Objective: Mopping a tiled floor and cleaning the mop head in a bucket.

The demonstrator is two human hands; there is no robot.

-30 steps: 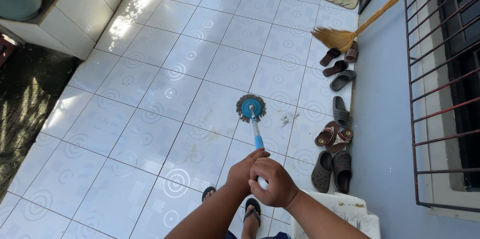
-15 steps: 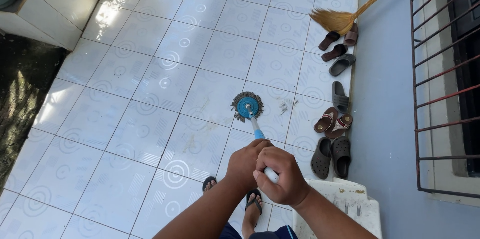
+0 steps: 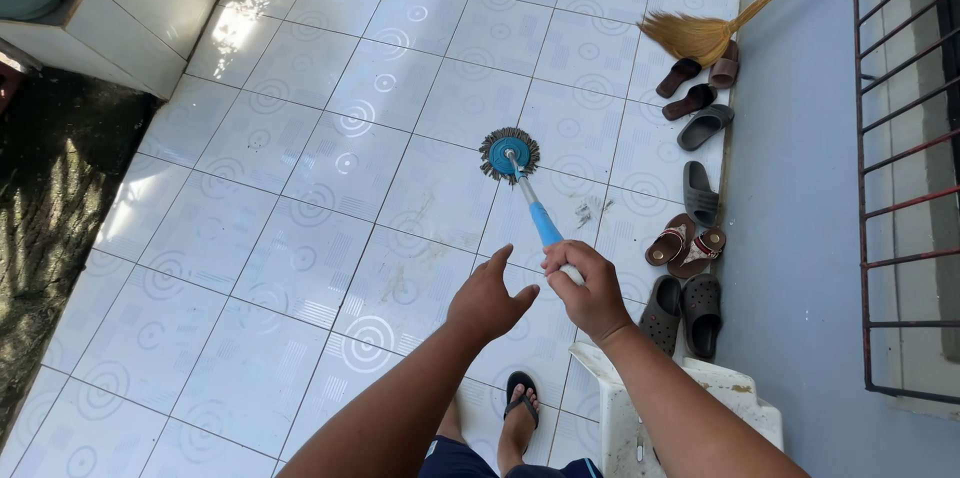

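1. Since the earlier frames, we note the mop head (image 3: 509, 154) has travelled farther out across the tiles, and our left hand (image 3: 487, 300) has come off the handle; both hands were wrapped on it before.
2. Far left: a dark, wet strip of ground (image 3: 50, 198) borders the white patterned floor tiles (image 3: 300, 188), with a tiled ledge (image 3: 120, 18) at the upper corner.
3. Centre-left: faint brownish smears (image 3: 400, 283) mark the tiles just ahead of our left hand.
4. Left hand: released, fingers spread, hovering just beside the mop handle (image 3: 535, 208) without touching it.
5. Below it, one foot in a black flip-flop (image 3: 520, 408) stands on the tiles.
6. Mop: round blue head with a frayed fringe, flat on the floor, handle slanting back towards us.
7. Right hand (image 3: 588, 288): clenched on the near, white end of the handle.
8. Right of the mop: a row of sandals and clogs (image 3: 690, 238) lies along the blue wall (image 3: 790, 188); a straw broom (image 3: 700, 38) leans above them.
9. Bottom right: a white plastic chair (image 3: 720, 398) sits under our right forearm.
10. Far right: a red window grille (image 3: 900, 158).
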